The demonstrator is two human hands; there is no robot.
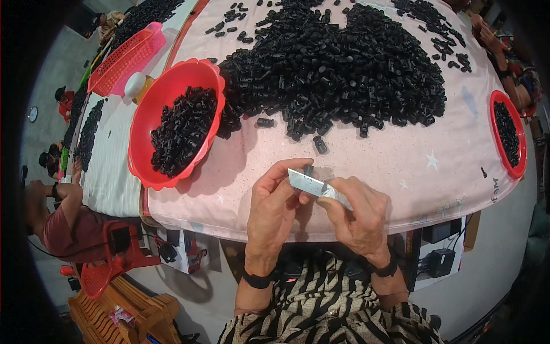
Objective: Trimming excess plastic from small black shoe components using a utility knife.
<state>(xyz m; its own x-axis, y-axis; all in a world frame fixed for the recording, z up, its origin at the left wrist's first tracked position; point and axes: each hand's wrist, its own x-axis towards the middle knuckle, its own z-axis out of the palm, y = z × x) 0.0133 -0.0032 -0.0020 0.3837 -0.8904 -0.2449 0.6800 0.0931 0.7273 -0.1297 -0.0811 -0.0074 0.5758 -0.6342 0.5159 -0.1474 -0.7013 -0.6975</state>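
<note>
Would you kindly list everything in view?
blade: one, silver, right hand
held part: one, dark, left hand
parts: many, black, upper centre
bowl: one, red, upper left, holding parts
tray: one, red, right edge
basket: at least one, red, upper left
jar: one, white lid, beside bowl
cloth: one, pink, under parts
chair: one, red, lower left
bench: one, brown, bottom left
boxes: two, mostly white, below cloth
clock: one, white, far left
people: several, side edges
wristbands: two, black, wrists
hands: two, bare, lower centre
</note>
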